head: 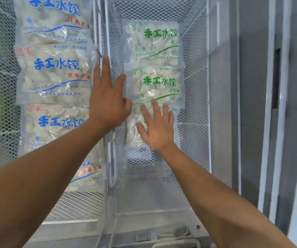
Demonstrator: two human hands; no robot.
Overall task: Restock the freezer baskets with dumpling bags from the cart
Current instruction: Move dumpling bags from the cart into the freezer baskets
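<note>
Two white wire-mesh freezer baskets lie side by side. The left basket (3,108) holds several dumpling bags with blue lettering (56,68), overlapping in a row. The right basket (196,108) holds three dumpling bags with green lettering: a far one (155,42), a middle one (158,83) and a near one (135,129). My right hand (157,127) lies flat with straight fingers on the near green-lettered bag. My left hand (108,97) is spread open over the wire divider between the baskets, its thumb reaching toward the middle green-lettered bag.
The near part of the right basket (149,185) shows bare mesh floor. A grey freezer frame with white sliding rails (269,122) runs along the right. The freezer's front rim (144,235) lies below my forearms. Colourful packages show at the far left edge.
</note>
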